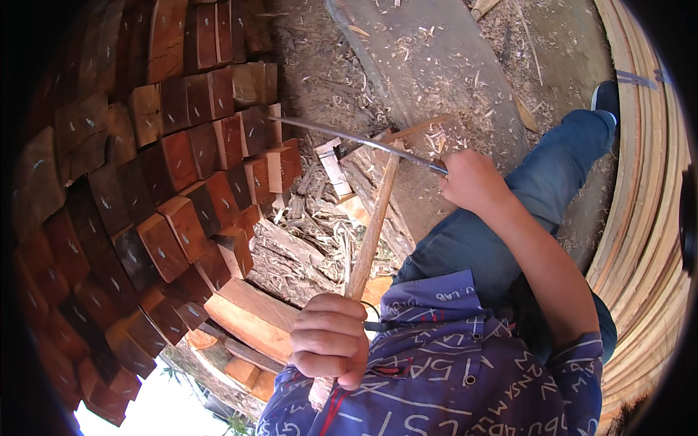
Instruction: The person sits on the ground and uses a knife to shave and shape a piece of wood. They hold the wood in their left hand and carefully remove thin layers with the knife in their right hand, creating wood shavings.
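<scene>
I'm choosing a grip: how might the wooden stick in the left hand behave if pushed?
The stick is probably stiff: it looks straight and fairly thick. Its roundish sides might let it roll.

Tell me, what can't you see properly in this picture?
In the head view:
Whether the metal blade has a handle: the right hand covers that end.
Part of the wooden stick: hidden inside the left hand.
The block stack's far left side: lost in the dark round rim.
The long planks' top ends: cut off by the upper edge.
</scene>
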A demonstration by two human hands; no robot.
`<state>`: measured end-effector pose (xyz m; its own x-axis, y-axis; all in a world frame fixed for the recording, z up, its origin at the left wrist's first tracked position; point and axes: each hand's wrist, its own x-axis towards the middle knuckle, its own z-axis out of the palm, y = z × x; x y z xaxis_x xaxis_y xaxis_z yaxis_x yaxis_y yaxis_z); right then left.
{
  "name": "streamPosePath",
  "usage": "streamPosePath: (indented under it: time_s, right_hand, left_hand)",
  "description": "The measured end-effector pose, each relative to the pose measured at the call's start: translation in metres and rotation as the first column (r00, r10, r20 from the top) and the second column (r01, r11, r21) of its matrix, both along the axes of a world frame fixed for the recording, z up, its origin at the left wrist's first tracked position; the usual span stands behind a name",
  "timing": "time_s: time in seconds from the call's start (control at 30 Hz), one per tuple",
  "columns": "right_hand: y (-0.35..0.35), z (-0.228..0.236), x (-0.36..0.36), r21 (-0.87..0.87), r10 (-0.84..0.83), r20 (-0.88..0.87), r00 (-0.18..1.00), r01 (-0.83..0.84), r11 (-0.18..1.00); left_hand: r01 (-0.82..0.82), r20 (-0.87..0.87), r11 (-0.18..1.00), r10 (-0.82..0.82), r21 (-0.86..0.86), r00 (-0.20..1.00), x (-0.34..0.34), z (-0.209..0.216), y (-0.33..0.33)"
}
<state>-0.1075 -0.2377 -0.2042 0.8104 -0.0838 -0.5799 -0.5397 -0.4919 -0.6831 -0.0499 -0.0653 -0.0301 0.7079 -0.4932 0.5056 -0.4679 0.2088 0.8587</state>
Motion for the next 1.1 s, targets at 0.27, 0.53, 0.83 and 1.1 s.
streamPosePath:
  time_s: [0.27,0.53,0.83,1.1]
  right_hand:
    - [0.011,0.033,0.003,0.161,-0.023,0.131,0.991,0.002,0.987]
    - [0.016,0.054,-0.005,0.082,0.052,0.137,0.989,-0.064,0.995]
    - [0.007,0.015,-0.013,-0.158,0.047,0.023,0.999,-0.043,0.987]
    - [0.022,0.050,-0.007,0.066,0.108,0.104,0.989,-0.115,0.991]
  left_hand:
    - [0.114,0.034,0.993,-0.115,0.008,0.993,0.010,-0.006,0.007]
    - [0.130,0.034,0.990,-0.128,-0.059,0.991,0.002,-0.005,0.011]
    - [0.328,-0.034,0.944,-0.330,-0.042,0.943,-0.004,-0.001,0.009]
    - [0.164,-0.027,0.986,-0.165,-0.026,0.986,0.006,-0.002,0.028]
